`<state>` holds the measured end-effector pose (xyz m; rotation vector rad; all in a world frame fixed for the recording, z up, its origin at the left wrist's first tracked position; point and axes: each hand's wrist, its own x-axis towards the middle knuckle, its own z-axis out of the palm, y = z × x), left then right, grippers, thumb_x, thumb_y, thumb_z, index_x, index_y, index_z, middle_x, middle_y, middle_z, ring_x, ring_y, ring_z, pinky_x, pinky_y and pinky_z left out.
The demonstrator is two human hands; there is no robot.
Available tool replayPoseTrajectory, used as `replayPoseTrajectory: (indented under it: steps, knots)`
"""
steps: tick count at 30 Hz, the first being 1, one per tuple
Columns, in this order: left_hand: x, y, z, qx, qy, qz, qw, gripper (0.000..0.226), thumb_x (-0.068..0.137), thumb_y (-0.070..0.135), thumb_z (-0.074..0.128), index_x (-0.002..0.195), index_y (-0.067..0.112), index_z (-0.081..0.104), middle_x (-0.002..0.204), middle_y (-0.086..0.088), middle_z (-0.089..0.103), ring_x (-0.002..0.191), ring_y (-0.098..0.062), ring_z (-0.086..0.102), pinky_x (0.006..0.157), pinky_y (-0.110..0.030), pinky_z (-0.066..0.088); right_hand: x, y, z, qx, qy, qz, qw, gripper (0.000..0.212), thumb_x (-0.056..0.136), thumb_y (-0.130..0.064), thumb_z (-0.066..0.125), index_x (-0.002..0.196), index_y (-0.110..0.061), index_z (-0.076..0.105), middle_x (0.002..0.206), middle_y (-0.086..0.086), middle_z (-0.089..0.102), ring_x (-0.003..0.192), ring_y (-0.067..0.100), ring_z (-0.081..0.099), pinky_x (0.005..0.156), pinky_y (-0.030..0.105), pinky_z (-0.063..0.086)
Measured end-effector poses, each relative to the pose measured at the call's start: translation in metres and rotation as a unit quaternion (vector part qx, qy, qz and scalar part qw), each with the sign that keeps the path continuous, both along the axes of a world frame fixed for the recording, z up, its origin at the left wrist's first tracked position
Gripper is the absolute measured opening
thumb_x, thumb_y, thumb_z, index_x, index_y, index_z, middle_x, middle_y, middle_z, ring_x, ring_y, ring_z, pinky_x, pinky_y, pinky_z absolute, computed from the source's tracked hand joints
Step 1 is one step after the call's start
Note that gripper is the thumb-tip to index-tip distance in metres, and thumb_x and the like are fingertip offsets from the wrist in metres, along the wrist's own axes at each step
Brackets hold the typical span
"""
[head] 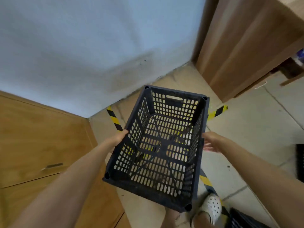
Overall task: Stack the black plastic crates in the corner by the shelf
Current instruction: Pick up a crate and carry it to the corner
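A black plastic crate (158,145) is held up over the floor, open side up and tilted, its far end toward the corner. Its left long wall is gripped by the left hand (117,139), fingers tucked under and out of sight, thumb pressed on the rim. The right hand (212,143) is seen just beside the right long wall, fingers spread and loose; whether the crate is actually touched there cannot be told. Yellow-and-black floor tape (114,118) is glimpsed below, through the perforated base and to either side. The white wall (90,46) is met at far right by the wooden shelf unit (246,43), and a wooden cabinet (41,137) stands at left. A white perforated shoe (212,206) is seen near the bottom, and edges of more black crates (300,162) at right.
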<state>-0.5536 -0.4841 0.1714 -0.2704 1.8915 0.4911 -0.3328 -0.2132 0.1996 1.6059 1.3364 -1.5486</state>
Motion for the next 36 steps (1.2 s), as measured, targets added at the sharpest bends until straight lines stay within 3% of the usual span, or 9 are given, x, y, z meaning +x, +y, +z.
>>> replayPoseTrajectory:
  steps: [2, 6, 12, 15, 17, 20, 26, 29, 36]
  knots:
    - [-0.010, -0.006, 0.004, -0.038, 0.001, -0.014, 0.999, 0.031, 0.104, 0.021, 0.030, 0.114, 0.001, 0.050, 0.089, -0.011, 0.057, 0.074, -0.019, 0.052, 0.061, -0.027, 0.047, -0.027, 0.003, -0.014, 0.005, -0.006, 0.021, 1.000, 0.018, 0.098, -0.002, 0.034, 0.110, 0.002, 0.046, 0.123, 0.021, 0.053, 0.080, 0.025, 0.056, 0.073, 0.034, 0.050]
    - [-0.037, -0.017, -0.006, -0.085, 0.025, -0.008, 0.996, 0.024, 0.090, 0.003, 0.045, 0.112, -0.001, 0.051, 0.115, -0.021, 0.057, 0.099, -0.029, 0.053, 0.092, -0.038, 0.042, -0.074, 0.020, -0.036, 0.021, -0.015, 0.056, 0.998, 0.023, 0.095, 0.006, 0.032, 0.113, 0.006, 0.047, 0.127, 0.022, 0.049, 0.108, 0.033, 0.057, 0.092, 0.037, 0.048]
    - [-0.060, 0.009, -0.033, -0.113, 0.034, 0.061, 0.991, 0.030, 0.089, 0.008, 0.062, 0.115, -0.001, 0.052, 0.106, -0.016, 0.062, 0.097, -0.029, 0.060, 0.079, -0.039, 0.054, -0.141, 0.075, -0.064, 0.043, -0.017, 0.146, 0.988, 0.011, 0.091, 0.008, 0.036, 0.094, 0.007, 0.047, 0.102, 0.022, 0.051, 0.088, 0.029, 0.052, 0.065, 0.026, 0.049]
    - [-0.073, 0.027, -0.050, -0.124, 0.037, 0.094, 0.987, 0.039, 0.087, 0.008, 0.067, 0.122, 0.002, 0.050, 0.120, -0.017, 0.060, 0.106, -0.031, 0.061, 0.081, -0.040, 0.060, -0.173, 0.104, -0.068, 0.050, -0.023, 0.191, 0.980, 0.029, 0.089, 0.012, 0.032, 0.065, 0.000, 0.040, 0.065, 0.012, 0.040, 0.052, 0.020, 0.042, 0.030, 0.009, 0.032]
    - [-0.079, 0.043, -0.060, -0.127, 0.047, 0.114, 0.984, 0.045, 0.087, 0.009, 0.068, 0.127, 0.003, 0.047, 0.126, -0.017, 0.056, 0.110, -0.032, 0.059, 0.080, -0.038, 0.059, -0.192, 0.124, -0.078, 0.047, -0.009, 0.190, 0.981, 0.022, 0.087, 0.013, 0.032, 0.072, 0.004, 0.045, 0.069, 0.016, 0.046, 0.053, 0.022, 0.055, 0.042, 0.014, 0.045]
    - [-0.085, 0.066, -0.072, -0.116, 0.065, 0.145, 0.980, 0.047, 0.089, 0.011, 0.065, 0.129, 0.004, 0.043, 0.129, -0.017, 0.054, 0.115, -0.034, 0.055, 0.084, -0.041, 0.056, -0.219, 0.150, -0.095, 0.059, -0.004, 0.189, 0.980, 0.019, 0.088, 0.016, 0.035, 0.086, 0.006, 0.051, 0.099, 0.023, 0.056, 0.106, 0.031, 0.063, 0.085, 0.034, 0.052]
    - [-0.097, 0.097, -0.115, -0.092, 0.062, 0.193, 0.975, 0.045, 0.090, 0.007, 0.063, 0.130, 0.003, 0.042, 0.130, -0.016, 0.051, 0.122, -0.037, 0.051, 0.095, -0.051, 0.052, -0.268, 0.180, -0.125, 0.099, -0.028, 0.247, 0.964, 0.023, 0.095, 0.008, 0.034, 0.078, 0.000, 0.047, 0.102, 0.017, 0.051, 0.101, 0.025, 0.062, 0.043, 0.019, 0.047]
    - [-0.101, 0.101, -0.146, -0.090, 0.043, 0.187, 0.977, 0.043, 0.088, 0.005, 0.064, 0.127, 0.005, 0.044, 0.127, -0.017, 0.055, 0.118, -0.035, 0.054, 0.090, -0.046, 0.055, -0.284, 0.190, -0.151, 0.108, -0.028, 0.263, 0.958, 0.018, 0.096, 0.006, 0.039, 0.109, 0.008, 0.052, 0.107, 0.015, 0.050, 0.107, 0.028, 0.063, 0.052, 0.022, 0.046]
    - [-0.108, 0.116, -0.215, -0.081, 0.042, 0.258, 0.962, 0.055, 0.085, 0.002, 0.067, 0.129, 0.007, 0.034, 0.121, -0.019, 0.054, 0.111, -0.034, 0.056, 0.096, -0.050, 0.051, -0.318, 0.199, -0.218, 0.150, -0.010, 0.308, 0.939, 0.011, 0.096, 0.000, 0.048, 0.101, 0.008, 0.053, 0.097, 0.018, 0.060, 0.075, 0.018, 0.061, 0.064, 0.029, 0.044]
